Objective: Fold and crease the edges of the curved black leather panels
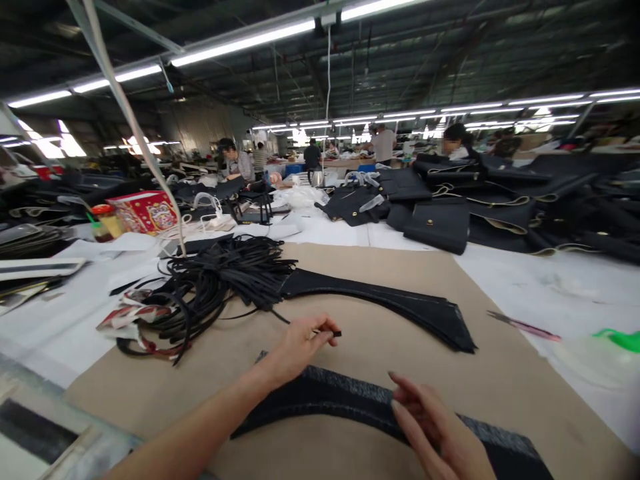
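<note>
In the head view my left hand [303, 343] pinches a thin black strip, whose short end [337, 333] pokes out past the fingertips. The strip seems to trail back to a bundle of black strips [250, 263] at the left. Below my hands lies a curved black piece [340, 393] with a grey, fuzzy band along its upper edge. My right hand [433, 423] is over this piece, thumb and fingers apart, holding nothing; whether it touches the piece I cannot tell. Farther off, a stack of similar curved black pieces [380, 297] lies beside the bundle.
Brown board [500, 393] covers the white table. A small pointed tool with a pink handle [530, 327] lies right, near a green object [617, 339]. Black bag-like pieces [435, 220] are heaped at the back. A red box [145, 212] and white cable [145, 147] stand left. Several people work beyond.
</note>
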`<state>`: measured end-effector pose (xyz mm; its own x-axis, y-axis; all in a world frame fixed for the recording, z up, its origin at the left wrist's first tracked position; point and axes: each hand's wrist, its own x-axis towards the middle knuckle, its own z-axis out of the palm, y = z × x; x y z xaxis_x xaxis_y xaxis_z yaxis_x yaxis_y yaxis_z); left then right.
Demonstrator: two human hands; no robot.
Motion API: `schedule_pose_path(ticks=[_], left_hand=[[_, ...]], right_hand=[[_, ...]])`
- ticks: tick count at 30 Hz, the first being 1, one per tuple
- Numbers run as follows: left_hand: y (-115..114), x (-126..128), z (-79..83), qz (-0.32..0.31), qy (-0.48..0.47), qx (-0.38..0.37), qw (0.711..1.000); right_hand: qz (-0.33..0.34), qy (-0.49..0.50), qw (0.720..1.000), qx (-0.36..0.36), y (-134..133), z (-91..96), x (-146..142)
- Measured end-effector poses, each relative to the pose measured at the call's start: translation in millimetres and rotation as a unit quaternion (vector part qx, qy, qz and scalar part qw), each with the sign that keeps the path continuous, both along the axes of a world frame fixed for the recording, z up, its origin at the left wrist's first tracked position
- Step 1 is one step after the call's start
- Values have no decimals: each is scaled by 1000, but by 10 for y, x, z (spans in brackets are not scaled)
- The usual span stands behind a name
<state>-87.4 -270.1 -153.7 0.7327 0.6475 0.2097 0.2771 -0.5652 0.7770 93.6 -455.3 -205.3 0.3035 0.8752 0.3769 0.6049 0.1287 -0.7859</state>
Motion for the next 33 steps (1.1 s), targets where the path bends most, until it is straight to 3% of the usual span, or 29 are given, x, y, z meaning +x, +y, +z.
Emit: schedule_pose_path(ticks=[3, 5, 9, 16, 22, 24, 28, 33], left_hand=[[-368, 149, 53, -47, -25, -77, 996], [-529, 219, 83, -63, -21, -103, 992], [-632, 232, 154, -73, 23, -63, 995], [-478, -1, 198, -52, 61, -64, 995], [-653, 164, 201, -94, 23, -50, 994], [-698, 228, 234, -93, 17, -49, 994], [-666, 215, 300, -74, 48, -30, 996], [-464, -147, 303, -10, 136, -16, 990]], right_hand=[[13, 202, 976, -84, 199, 204, -182], [29, 250, 963, -94, 268, 270, -266], [4, 237, 967, -91, 183, 280, -186], [-48, 236, 962, -129, -163, 313, 285], [51, 266, 953, -137, -15, 407, -14], [56, 271, 952, -130, 37, 451, -92], [11, 248, 960, -132, -27, 571, 40], [-104, 145, 973, -144, -424, 612, 602]])
